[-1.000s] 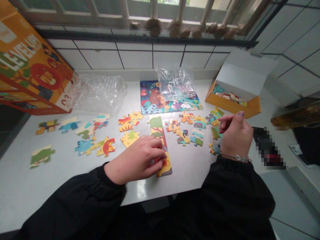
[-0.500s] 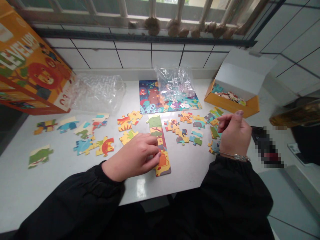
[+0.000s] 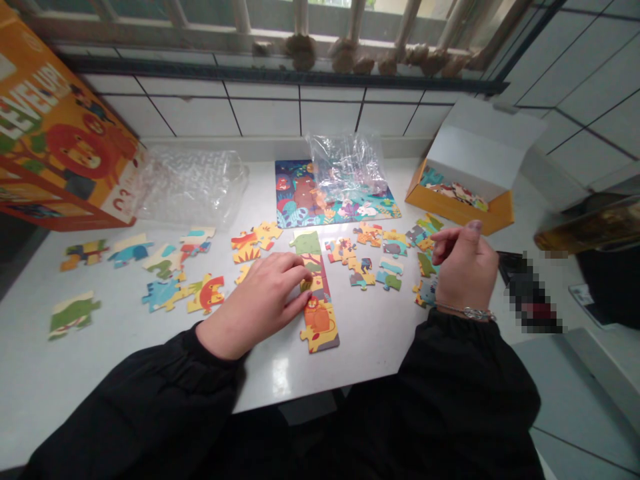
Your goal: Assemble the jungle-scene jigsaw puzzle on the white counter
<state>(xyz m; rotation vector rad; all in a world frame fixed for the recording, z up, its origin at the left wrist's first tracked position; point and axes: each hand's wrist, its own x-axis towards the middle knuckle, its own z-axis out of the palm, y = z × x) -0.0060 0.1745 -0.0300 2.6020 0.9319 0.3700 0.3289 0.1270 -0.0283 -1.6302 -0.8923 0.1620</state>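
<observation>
My left hand (image 3: 267,293) reaches over the left edge of a tall joined strip of jigsaw pieces (image 3: 319,317). Its thumb and forefinger are closed around a yellow bit at that edge, which they partly hide. A lion shows at the bottom of the strip and a green animal at the top. My right hand (image 3: 465,267) hovers above loose jigsaw pieces (image 3: 426,263) on the right, its fingers loosely curled and nothing visible in them. More pieces (image 3: 341,249) lie just right of the strip. Left of my left hand are a lion-face piece (image 3: 209,293) and a blue piece (image 3: 163,293).
A finished-looking forest picture (image 3: 295,193) lies at the back under a clear plastic bag (image 3: 345,163). An open yellow box (image 3: 460,207) holds more pieces. Bubble wrap (image 3: 193,187) and a large orange box (image 3: 65,133) stand at the left. A green piece (image 3: 75,315) lies far left.
My left hand has shifted slightly left along the strip's edge, showing more of the lion and a tab at the lower left. My right hand keeps its pose; the whole view has drifted slightly.
</observation>
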